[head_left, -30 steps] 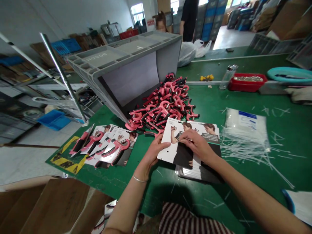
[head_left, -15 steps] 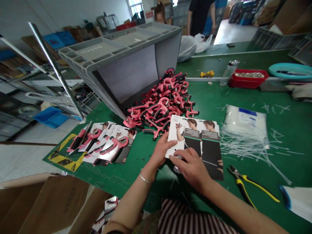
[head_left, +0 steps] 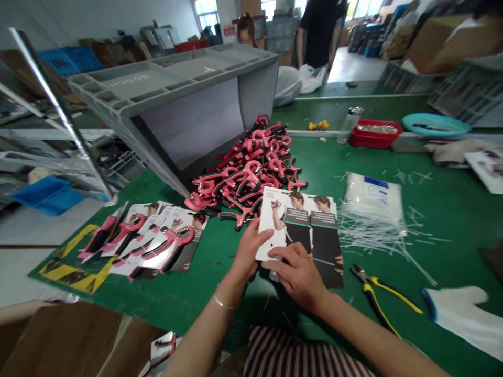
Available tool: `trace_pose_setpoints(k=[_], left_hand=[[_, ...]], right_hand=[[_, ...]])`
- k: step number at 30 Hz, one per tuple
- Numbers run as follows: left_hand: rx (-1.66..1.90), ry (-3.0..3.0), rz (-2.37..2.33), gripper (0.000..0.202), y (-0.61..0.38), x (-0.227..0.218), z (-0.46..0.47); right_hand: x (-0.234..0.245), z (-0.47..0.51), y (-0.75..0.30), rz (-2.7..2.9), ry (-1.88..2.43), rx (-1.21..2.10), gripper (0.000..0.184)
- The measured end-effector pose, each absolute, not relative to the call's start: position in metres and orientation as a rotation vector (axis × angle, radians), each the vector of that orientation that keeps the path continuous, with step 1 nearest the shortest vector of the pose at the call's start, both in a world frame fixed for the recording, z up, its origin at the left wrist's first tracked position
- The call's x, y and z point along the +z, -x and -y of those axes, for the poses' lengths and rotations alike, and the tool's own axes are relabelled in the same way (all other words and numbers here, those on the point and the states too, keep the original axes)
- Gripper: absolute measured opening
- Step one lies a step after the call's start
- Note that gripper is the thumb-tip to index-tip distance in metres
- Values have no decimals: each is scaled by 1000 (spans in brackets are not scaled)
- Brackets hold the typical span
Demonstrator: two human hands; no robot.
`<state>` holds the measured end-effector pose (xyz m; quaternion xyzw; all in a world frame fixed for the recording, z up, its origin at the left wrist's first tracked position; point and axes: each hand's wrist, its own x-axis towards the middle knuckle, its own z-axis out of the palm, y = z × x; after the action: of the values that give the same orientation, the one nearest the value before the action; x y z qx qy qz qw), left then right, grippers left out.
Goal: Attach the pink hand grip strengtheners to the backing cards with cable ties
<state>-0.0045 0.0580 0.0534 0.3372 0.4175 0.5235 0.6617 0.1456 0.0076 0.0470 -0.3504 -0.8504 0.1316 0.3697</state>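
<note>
1. While the left hand (head_left: 247,251) pinches the left edge of the printed cards (head_left: 314,230), thumb on top and fingers curled beneath, keep that pinch light, so that the top sheet can likely slide free of those below
2. Keep the right hand (head_left: 298,275) palm down with its fingers spread and loosely open. The tips press the cards' near edge and nothing is enclosed. It probably serves best by pinning the lower sheets flat
3. Separate at the corner, not the middle. Glossy card tends to cling, and two sheets could lift as one
4. Location: the cards lie flat on the green table (head_left: 432,209), just in front of the pile of pink grip trainers (head_left: 251,167), with their far edge touching it
5. Appearance: white cards, overlapped side by side, each printed with a figure in dark clothing and a dark text band
6. Surroundings, all taken from the pile:
   - yellow-handled cutters (head_left: 373,293) to the front right
   - loose white ties (head_left: 377,235) to the right
   - cards with trainers already fastened on (head_left: 153,238) to the front left
   - tipped grey crate (head_left: 176,99) directly behind
</note>
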Motion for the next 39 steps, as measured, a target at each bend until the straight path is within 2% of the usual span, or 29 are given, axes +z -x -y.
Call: trace_pose_setpoints(k=[3,6,10,13,17,20,23,28,33,39], left_hand=[[1173,-706,-1006,55,13,59,-49],[1132,-698,-1065,60,29,66,-51],[888,-838,-1046,63,33,72,-72],[705,-996,-1056,58,16,69,-94],[830,-1047,-1186,56,-1,57,-106],[991,-836,-1157,53,4,48,-89],[1034,-634,-1082,45,15,39,-61],[1020,-607,-1076,42,13,32,-43],[1073,-686,-1082,50,-4,32,-61],[1066,-722,-1067,53,-5,25,-62]], right_hand=[[49,7,-175,2053,942,436,32],[39,22,-239,1917,1178,356,32],[17,16,-337,1761,1566,210,21],[4,-5,-373,1809,1698,196,15],[-5,-31,-369,2016,1811,151,13],[-12,-43,-361,2031,1979,47,11],[-14,-52,-365,2014,1998,69,17],[5,-66,-379,1738,1783,305,24],[47,-66,-374,1282,1556,894,33],[81,-59,-343,1130,1234,1270,29]])
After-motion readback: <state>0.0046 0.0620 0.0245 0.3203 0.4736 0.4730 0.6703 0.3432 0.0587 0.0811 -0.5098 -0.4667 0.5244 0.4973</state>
